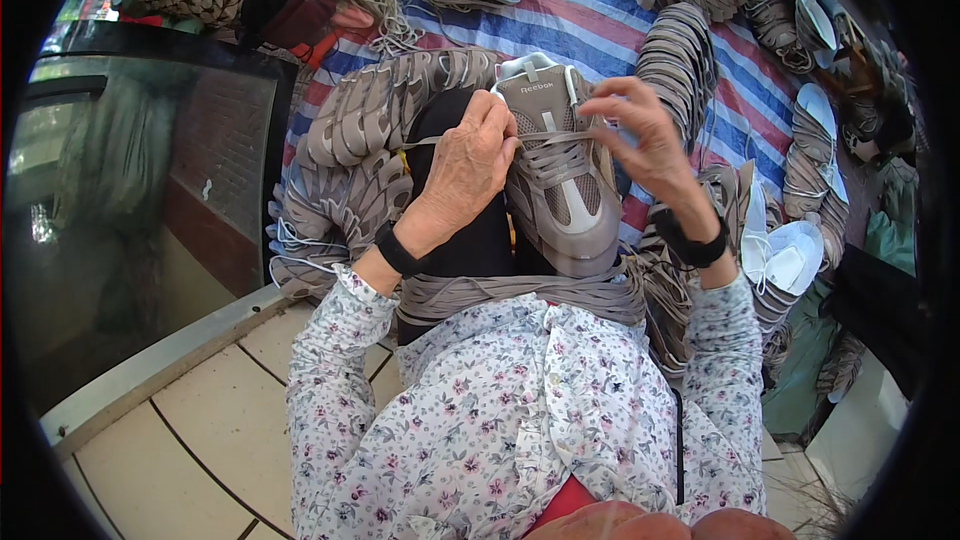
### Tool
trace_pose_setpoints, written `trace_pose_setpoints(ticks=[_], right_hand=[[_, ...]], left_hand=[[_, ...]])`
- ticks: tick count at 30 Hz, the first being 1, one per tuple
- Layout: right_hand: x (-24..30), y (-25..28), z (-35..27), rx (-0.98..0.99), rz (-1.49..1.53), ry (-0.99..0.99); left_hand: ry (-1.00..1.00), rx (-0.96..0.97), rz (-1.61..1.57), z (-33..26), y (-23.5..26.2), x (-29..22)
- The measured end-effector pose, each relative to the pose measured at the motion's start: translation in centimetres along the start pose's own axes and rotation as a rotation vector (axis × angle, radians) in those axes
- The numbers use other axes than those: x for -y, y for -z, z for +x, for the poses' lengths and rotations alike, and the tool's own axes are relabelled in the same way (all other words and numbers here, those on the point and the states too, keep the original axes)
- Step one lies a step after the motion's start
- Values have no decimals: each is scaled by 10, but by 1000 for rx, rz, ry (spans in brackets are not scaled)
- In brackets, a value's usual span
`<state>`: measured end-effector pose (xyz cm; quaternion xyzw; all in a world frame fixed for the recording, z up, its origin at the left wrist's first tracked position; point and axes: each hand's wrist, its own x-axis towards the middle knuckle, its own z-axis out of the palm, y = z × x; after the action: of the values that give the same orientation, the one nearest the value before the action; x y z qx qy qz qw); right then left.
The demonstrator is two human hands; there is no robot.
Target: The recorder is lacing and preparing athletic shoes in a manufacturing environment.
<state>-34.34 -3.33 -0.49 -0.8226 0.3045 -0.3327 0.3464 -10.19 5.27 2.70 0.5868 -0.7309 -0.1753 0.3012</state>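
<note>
- Grey-brown mesh sneaker upper (560,175): on the person's lap, tongue pointing away, over a black trouser leg.
- Left hand (465,165): fingers pressed together, pinching a grey lace (425,141) at the upper's left edge.
- Right hand (645,135): fingertips pinching the lace end near the eyelets.
- Stacked grey uppers (380,120): on a striped blue-red tarpaulin (600,30).

shoe (560,180): taupe-grey with mesh panels, white collar lining | laces (545,145): taupe | shoe uppers (370,130): stacked, grey-brown | tarp (600,25): blue, red and white stripes | sleeves (330,370): white with small pink and grey flowers | wristbands (397,252): black | floor tiles (210,420): cream, dark grout | insoles (790,250): white
</note>
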Motion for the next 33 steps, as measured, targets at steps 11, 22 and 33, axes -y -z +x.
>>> trace_pose_setpoints(ticks=[11,22,33], right_hand=[[32,-11,7,141,50,-90],[5,12,31,351,121,-104],[-45,23,12,337,362,-431]], left_hand=[[-11,45,-35,-2,13,1],[-61,25,-14,-15,23,18],[627,187,-427,-45,48,27]])
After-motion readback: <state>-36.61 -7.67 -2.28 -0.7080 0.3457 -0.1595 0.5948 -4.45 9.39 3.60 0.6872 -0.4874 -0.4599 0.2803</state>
